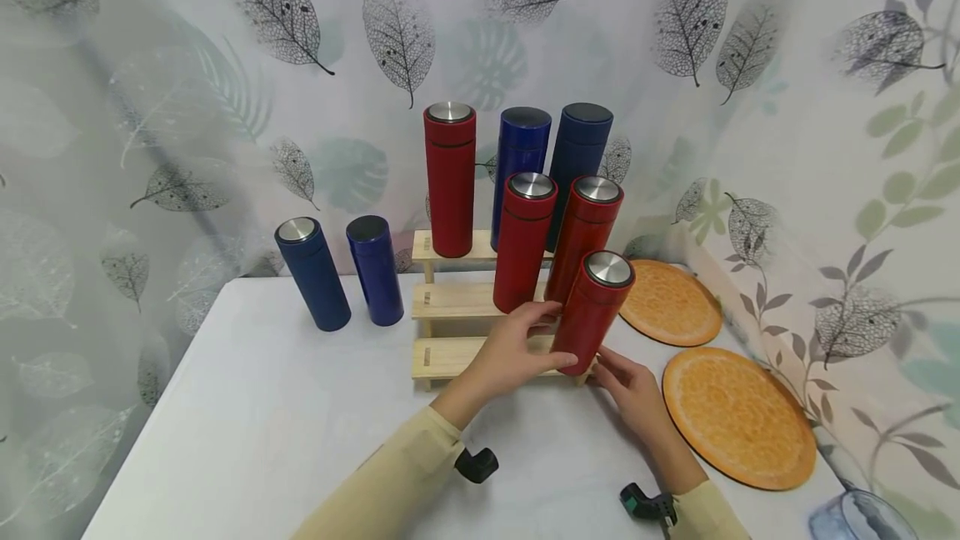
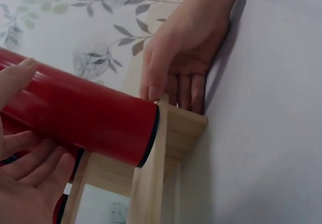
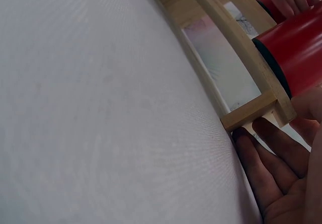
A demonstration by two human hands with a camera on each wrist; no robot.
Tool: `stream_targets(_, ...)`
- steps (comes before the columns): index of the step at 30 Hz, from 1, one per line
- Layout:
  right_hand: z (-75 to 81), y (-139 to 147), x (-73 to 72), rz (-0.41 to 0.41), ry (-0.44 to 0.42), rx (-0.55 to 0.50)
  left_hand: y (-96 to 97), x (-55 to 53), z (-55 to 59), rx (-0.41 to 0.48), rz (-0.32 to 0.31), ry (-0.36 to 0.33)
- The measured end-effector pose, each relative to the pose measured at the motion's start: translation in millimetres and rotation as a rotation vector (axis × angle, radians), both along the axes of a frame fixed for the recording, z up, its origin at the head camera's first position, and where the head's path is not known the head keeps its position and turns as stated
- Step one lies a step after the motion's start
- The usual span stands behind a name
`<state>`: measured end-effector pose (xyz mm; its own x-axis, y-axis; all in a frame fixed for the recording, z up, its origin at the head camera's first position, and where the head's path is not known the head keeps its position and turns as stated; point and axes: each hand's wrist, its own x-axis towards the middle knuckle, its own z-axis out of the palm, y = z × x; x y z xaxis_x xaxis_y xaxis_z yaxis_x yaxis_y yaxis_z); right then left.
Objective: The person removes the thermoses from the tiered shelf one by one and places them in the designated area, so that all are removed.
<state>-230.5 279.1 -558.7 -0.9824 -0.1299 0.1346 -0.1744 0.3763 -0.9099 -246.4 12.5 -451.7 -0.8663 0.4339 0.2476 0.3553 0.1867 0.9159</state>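
A red thermos (image 1: 592,315) with a steel lid stands at the right end of the lowest step of a three-step wooden rack (image 1: 450,357). My left hand (image 1: 517,348) holds it low down, thumb on the near side and fingers on the far side. In the left wrist view the thermos base (image 2: 146,138) touches the step, near its edge. My right hand (image 1: 630,390) is at the rack's right end, its fingers (image 3: 271,168) against the outside of the end leg (image 3: 251,112). Two more red thermoses (image 1: 525,248) stand on the middle step, behind the held one.
The top step carries a tall red thermos (image 1: 452,182) and two blue ones, a bright blue (image 1: 521,161) and a navy (image 1: 581,161). Left of the rack stand two shorter blue thermoses (image 1: 313,282). Two round orange-brown mats (image 1: 738,415) lie on the right.
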Motion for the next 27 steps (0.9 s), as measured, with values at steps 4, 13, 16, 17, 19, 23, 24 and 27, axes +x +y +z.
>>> stream_targets(4, -1.2, 0.4, -0.5, 0.005, 0.001, -0.006, 7.0, -0.7, -1.5, -0.030, 0.016, -0.006)
stream_targets(13, -0.8, 1.1, -0.2, -0.006, 0.005, 0.010, 16.9, -2.9, -10.6, -0.001, 0.051, -0.013)
stream_targets(16, -0.7, 1.7, 0.3, -0.007, -0.008, 0.000, 21.8, -3.0, -15.3, 0.013, 0.063, 0.006)
stream_targets(17, -0.6, 1.8, 0.2, -0.005, -0.012, -0.005, 23.6, -2.9, -16.5, 0.018, 0.071, 0.015)
stream_targets(19, -0.2, 1.9, 0.2, -0.004, -0.011, -0.004, 27.0, -1.9, -17.7, 0.028, 0.094, 0.028)
stream_targets(23, 1.0, 1.0, 0.0, -0.002, -0.008, -0.010, 33.9, 0.0, -19.8, 0.024, 0.157, 0.046)
stream_targets(24, 1.3, 0.7, 0.0, -0.001, -0.008, -0.012, 35.5, 0.6, -20.0, 0.019, 0.175, 0.047)
stream_targets(27, 1.6, -0.5, 0.1, 0.002, -0.014, -0.015, 39.6, 1.8, -20.4, -0.003, 0.219, 0.045)
